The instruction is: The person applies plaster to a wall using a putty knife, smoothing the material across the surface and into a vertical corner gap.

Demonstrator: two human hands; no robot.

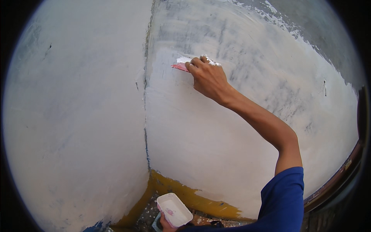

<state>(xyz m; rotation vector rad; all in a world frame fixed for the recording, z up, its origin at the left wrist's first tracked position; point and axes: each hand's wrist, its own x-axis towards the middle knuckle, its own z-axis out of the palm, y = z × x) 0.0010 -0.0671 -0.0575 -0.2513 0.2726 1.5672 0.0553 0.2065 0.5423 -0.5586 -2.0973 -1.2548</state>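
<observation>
My right hand (210,80) is raised against the right-hand wall (205,143), its fingers closed round a reddish-pink putty spreader (181,67). White paste lies along the spreader's upper side, and more is smeared on my knuckles. The blade is at the wall, a little right of the corner. Low down, my left hand (165,225) grips the side of a white rectangular tub (182,203) with rounded corners. Whitish material and a pink patch show inside it. Only part of that hand is visible.
A rough, cracked corner seam (146,77) separates the left wall (81,116) from the right. Grey uncoated wall (324,31) shows at upper right. A mustard-yellow band (193,199) runs along the bottom, above a paint-spattered floor. A brown frame (336,174) edges the far right.
</observation>
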